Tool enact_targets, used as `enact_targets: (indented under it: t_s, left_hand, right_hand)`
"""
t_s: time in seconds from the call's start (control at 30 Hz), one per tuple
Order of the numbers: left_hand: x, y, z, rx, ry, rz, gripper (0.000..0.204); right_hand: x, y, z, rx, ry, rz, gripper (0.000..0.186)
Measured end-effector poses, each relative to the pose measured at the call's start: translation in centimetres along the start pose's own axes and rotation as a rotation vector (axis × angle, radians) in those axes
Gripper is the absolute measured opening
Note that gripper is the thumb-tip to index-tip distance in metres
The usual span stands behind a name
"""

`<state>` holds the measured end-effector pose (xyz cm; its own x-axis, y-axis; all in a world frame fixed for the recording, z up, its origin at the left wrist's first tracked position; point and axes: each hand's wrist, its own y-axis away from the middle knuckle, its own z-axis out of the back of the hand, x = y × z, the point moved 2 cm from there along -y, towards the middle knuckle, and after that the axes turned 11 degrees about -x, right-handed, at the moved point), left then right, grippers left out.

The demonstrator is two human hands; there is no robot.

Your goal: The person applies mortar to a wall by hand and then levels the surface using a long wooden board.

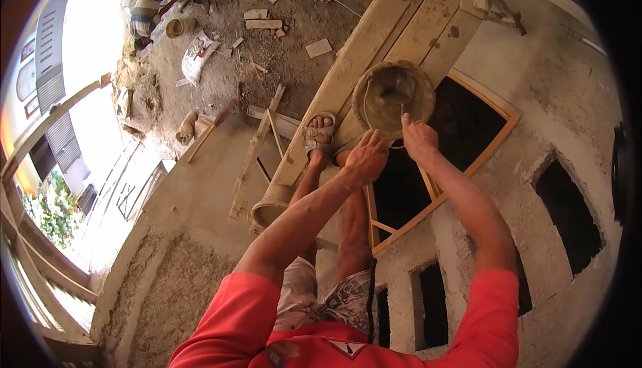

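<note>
A mortar-caked bucket (pixel 362 100) stands on wooden scaffold planks (pixel 438 32), with wet grey mortar (pixel 401 122) inside. At its near rim is my left hand (pixel 368 159), its fingers closed on the bucket's edge or handle; a thin handle loop shows just beside them. My right hand (pixel 420 139) is closed over the rim's near right side. Something thin and pale reaches from its fingers into the bucket, too small to name. Next to the bucket, my sandalled foot (pixel 319 133) is on the planks.
A second bucket (pixel 269 213) lies near my left leg. An orange-brown window frame (pixel 491 144) borders a dark opening beside the planks. Far below, a person (pixel 146 12) bends near a small bucket (pixel 179 28), a white sack (pixel 198 57) and scattered bricks (pixel 264 24).
</note>
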<state>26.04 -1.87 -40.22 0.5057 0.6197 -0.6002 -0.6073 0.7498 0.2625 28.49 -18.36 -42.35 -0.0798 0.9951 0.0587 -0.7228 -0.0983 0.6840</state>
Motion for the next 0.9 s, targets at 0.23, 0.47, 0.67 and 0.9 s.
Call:
enact_targets:
  t_s: [0.23,0.47,0.67,0.9]
  left_hand:
    - [0.4,0.2,1.1,-0.008,-0.014,-0.057,0.028]
    - [0.5,0.0,0.6,-0.011,-0.024,-0.027,0.025]
    - [-0.2,-0.7,-0.3,-0.057,-0.019,-0.106,0.023]
    - [0.8,0.5,1.0,-0.050,-0.061,-0.089,0.022]
  right_hand:
    - [-1.2,-2.9,3.6,0.380,-1.249,-0.653,0.041]
    - [2.0,1.2,4.1,0.015,-0.152,-0.074,0.037]
    - [0.6,-3.8,-1.2,0.416,-0.804,-0.538,0.022]
    - [-2.2,3.4,10.4,0.060,-0.193,-0.197,0.053]
